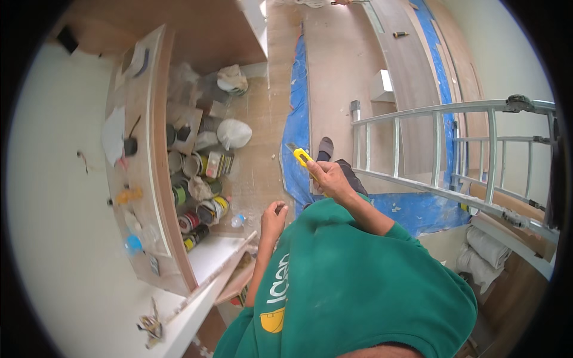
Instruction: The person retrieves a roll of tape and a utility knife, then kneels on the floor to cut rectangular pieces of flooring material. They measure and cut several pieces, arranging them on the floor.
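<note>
A yellow utility knife (302, 157) is gripped in my right hand (330, 179), its blade pointing up and to the left, above the blue sheeting (295, 122) on the floor. My left hand (276, 218) hangs lower and to the left, fingers curled in; whether anything is between them is too small to make out. Closest to that hand on the floor lies a small clear plastic bottle (238, 221).
A wooden counter (164, 149) runs along the left, with paint cans (213, 209) and white bags (234, 133) beside it. An aluminium ladder (441, 110) stretches across the right. Rolled white cloth (486, 244) lies below it. A white box (382, 85) stands farther off.
</note>
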